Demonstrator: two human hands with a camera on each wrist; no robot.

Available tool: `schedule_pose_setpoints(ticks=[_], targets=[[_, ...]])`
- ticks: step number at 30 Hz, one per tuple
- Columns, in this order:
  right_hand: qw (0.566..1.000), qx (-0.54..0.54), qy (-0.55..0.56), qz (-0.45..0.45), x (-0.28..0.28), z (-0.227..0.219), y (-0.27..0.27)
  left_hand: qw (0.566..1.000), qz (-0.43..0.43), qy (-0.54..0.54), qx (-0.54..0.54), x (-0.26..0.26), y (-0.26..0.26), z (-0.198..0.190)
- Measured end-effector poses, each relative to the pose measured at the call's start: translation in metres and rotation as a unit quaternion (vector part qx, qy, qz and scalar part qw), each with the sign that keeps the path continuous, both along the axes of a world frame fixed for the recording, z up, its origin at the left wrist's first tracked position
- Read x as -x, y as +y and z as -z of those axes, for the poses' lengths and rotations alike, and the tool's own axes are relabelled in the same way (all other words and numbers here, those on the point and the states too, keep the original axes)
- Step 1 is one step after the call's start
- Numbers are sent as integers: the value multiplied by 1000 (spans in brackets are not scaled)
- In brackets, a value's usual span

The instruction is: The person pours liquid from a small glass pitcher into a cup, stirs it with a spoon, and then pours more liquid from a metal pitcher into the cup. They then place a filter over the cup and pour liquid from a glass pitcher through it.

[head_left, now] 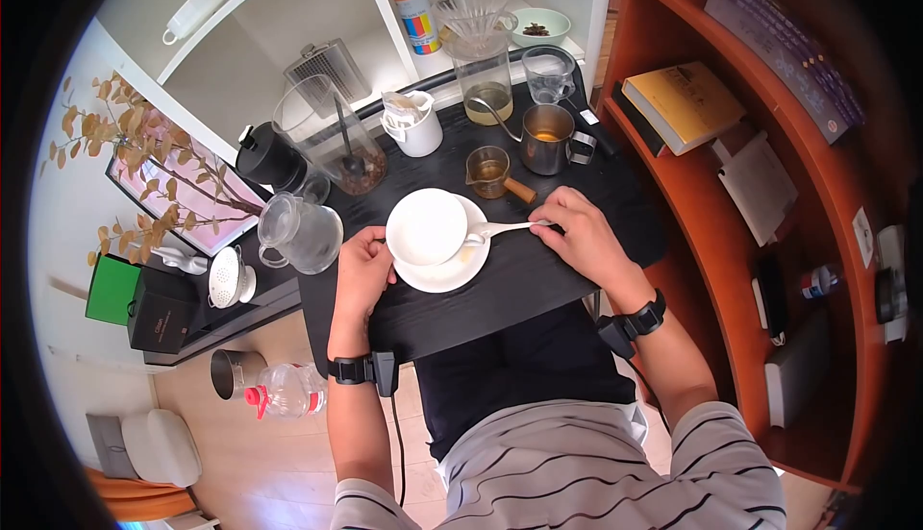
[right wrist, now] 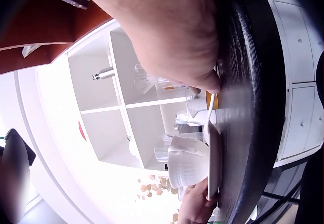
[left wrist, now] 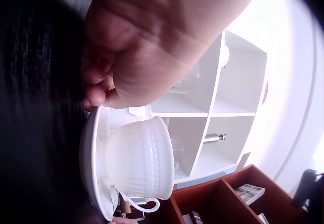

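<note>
A white cup (head_left: pixel 427 227) with a ribbed side stands on a white saucer (head_left: pixel 444 278) near the front of the black table. My left hand (head_left: pixel 364 266) pinches the saucer's left rim between thumb and fingers. On the opposite side, my right hand (head_left: pixel 580 231) pinches the handle end of a white spoon (head_left: pixel 505 227), whose other end lies over the saucer beside the cup. The right wrist view shows the spoon (right wrist: pixel 211 105) slanting down to the saucer (right wrist: pixel 215 158). In the left wrist view, the cup's handle (left wrist: pixel 147 203) points toward the right hand's side.
Behind the cup are a small glass pot with a wooden handle (head_left: pixel 519 190), a metal pitcher (head_left: pixel 546 150) of amber liquid, and a white canister (head_left: pixel 415 129). A lidded glass jug (head_left: pixel 306 232) stands left of my left hand. A brown bookshelf (head_left: pixel 692 184) borders the right side.
</note>
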State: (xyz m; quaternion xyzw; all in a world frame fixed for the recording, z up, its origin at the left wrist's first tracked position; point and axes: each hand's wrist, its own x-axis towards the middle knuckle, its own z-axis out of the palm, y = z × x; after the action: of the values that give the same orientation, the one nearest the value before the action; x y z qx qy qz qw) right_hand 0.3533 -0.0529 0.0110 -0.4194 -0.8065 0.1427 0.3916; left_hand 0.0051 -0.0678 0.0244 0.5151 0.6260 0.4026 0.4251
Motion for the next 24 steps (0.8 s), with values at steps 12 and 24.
schedule_pose_setpoints(ticks=[12,24], targets=[[989,86,90,75,5,-10,2,1000,-2,-6,8,-1,5,0],[992,60,74,82,13,-5,18,999,41,-14,29,5,11,-6]])
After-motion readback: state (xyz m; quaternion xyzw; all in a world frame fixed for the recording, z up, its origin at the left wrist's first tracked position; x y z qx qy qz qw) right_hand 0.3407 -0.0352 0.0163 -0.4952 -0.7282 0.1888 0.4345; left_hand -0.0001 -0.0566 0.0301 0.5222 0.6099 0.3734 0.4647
